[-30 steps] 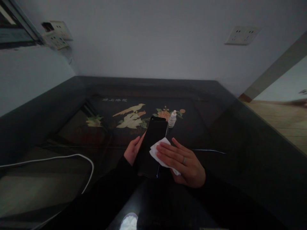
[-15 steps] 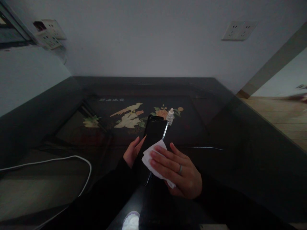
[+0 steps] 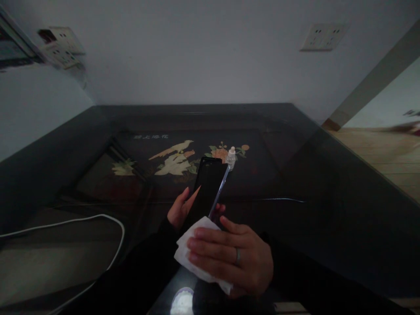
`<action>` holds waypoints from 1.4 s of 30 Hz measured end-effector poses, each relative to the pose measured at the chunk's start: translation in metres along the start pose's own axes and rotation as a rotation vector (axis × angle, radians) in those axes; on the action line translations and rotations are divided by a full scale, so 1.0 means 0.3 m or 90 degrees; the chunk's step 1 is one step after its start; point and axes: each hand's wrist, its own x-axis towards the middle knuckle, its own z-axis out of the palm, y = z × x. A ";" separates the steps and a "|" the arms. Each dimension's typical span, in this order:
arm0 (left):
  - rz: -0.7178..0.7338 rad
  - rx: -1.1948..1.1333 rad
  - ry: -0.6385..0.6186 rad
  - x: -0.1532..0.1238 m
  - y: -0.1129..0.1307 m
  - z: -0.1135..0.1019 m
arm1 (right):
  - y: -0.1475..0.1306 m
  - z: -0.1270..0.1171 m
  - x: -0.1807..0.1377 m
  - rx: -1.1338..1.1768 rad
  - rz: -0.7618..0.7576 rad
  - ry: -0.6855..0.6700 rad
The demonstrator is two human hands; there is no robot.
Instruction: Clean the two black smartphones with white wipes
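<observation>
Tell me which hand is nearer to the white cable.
Left. The left hand, gripping the phone, is right of the white cable and apart from it; the right hand, on the white tissue, is farther right.

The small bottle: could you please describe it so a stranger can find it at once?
On the dark table against the wall, find the orange flower design. At its right, near the top end of the phone, stands the small bottle. Unlike the flat design and the dark phone, it is upright and whitish, with a narrow pale top.
</observation>
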 end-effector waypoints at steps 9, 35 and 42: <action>0.015 -0.039 -0.042 -0.002 -0.013 0.011 | -0.005 0.001 0.001 0.006 0.017 0.022; 0.057 -0.095 -0.072 -0.011 -0.004 0.028 | 0.045 0.030 -0.045 -0.015 -0.035 0.094; 0.069 -0.138 -0.104 -0.024 -0.010 0.087 | 0.055 0.010 -0.035 -0.119 -0.056 0.114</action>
